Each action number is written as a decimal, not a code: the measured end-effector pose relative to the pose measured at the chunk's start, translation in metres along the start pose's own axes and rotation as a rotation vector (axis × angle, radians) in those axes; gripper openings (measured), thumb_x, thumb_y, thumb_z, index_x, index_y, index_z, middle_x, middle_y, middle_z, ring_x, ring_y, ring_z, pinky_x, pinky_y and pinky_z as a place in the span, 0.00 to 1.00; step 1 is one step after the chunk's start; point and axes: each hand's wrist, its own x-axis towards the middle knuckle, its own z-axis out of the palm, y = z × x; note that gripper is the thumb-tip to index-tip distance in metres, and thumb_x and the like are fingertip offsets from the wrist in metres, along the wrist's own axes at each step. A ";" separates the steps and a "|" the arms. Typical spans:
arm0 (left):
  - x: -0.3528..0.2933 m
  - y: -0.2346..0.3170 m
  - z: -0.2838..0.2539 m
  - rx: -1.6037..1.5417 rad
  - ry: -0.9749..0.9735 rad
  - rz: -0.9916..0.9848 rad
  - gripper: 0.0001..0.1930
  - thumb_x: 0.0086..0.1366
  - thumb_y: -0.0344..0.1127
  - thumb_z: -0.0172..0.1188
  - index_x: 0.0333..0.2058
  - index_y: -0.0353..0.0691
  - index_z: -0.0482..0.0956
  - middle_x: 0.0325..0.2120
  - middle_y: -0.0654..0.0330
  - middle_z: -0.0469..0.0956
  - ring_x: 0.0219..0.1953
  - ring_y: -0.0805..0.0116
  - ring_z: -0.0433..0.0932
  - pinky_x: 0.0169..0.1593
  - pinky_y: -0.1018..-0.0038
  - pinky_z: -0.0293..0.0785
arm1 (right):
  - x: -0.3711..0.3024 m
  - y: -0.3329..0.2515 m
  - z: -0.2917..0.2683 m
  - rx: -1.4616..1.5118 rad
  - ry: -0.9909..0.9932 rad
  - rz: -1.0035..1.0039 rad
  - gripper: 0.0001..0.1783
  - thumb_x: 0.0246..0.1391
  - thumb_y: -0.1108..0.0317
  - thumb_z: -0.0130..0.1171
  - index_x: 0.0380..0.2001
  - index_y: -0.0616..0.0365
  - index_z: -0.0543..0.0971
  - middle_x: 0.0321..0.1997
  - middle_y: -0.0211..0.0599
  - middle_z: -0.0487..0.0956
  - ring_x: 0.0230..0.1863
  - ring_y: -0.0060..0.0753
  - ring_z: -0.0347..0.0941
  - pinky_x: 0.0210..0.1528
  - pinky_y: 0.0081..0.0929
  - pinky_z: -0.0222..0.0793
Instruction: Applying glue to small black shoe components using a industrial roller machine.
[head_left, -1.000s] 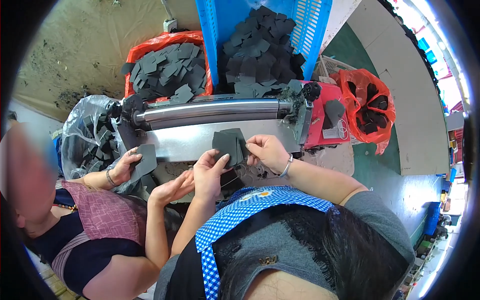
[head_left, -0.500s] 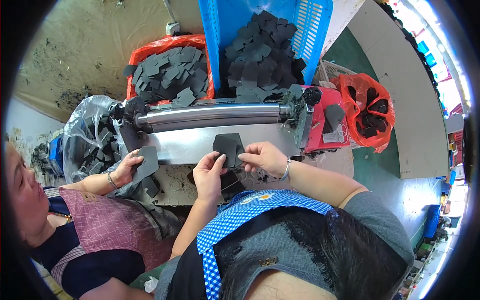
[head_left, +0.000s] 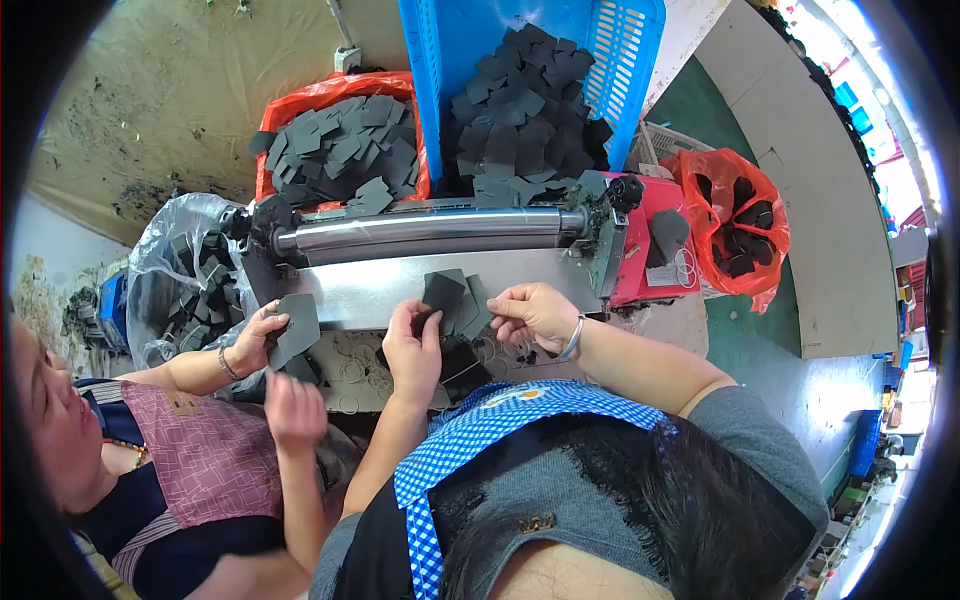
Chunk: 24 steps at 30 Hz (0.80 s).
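My left hand (head_left: 412, 352) grips a small stack of thin dark grey cut pieces (head_left: 445, 292) between thumb and fingers, above the front of the roller machine's metal plate (head_left: 360, 285). The pieces are fanned, with the lighter ones spread to the right. At their right edge is my right hand (head_left: 537, 318), its thumb and fingertips pinched together on the outermost piece. Just left, a co-worker's hand (head_left: 255, 342) holds similar grey pieces (head_left: 297, 325). The co-worker's other hand (head_left: 295, 412) is raised near them, blurred.
Behind the metal roller (head_left: 430, 228) stand a red bag (head_left: 268, 105) and a blue crate (head_left: 625, 75), both full of dark pieces. A clear plastic bag (head_left: 150, 245) of pieces sits at left. Another red bag (head_left: 775, 200) stands right of the machine's pink end (head_left: 640, 270).
The pieces in my left hand have spread apart into a fan. My right hand has shifted slightly right. The co-worker's second hand has come up into view.
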 end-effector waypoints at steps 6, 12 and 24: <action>0.002 0.005 0.003 -0.422 -0.003 -0.209 0.08 0.54 0.23 0.59 0.33 0.35 0.70 0.25 0.68 0.70 0.26 0.84 0.67 0.30 0.87 0.64 | 0.023 -0.007 -0.018 0.049 0.336 -0.135 0.12 0.53 0.62 0.53 0.29 0.61 0.72 0.24 0.34 0.76 0.21 0.25 0.74 0.20 0.15 0.69; -0.004 0.002 0.008 -0.505 -0.076 -0.364 0.06 0.56 0.26 0.58 0.33 0.36 0.72 0.25 0.67 0.73 0.25 0.84 0.70 0.28 0.87 0.68 | 0.006 0.004 -0.001 -0.281 -0.057 -0.006 0.12 0.55 0.61 0.51 0.28 0.61 0.72 0.28 0.37 0.77 0.23 0.22 0.74 0.22 0.15 0.68; -0.002 0.018 0.015 -0.696 -0.160 -0.557 0.05 0.56 0.32 0.59 0.27 0.39 0.74 0.20 0.69 0.72 0.19 0.85 0.65 0.22 0.88 0.59 | 0.005 0.007 0.016 -0.217 -0.053 -0.086 0.10 0.52 0.64 0.55 0.26 0.61 0.73 0.24 0.31 0.76 0.21 0.17 0.72 0.20 0.10 0.64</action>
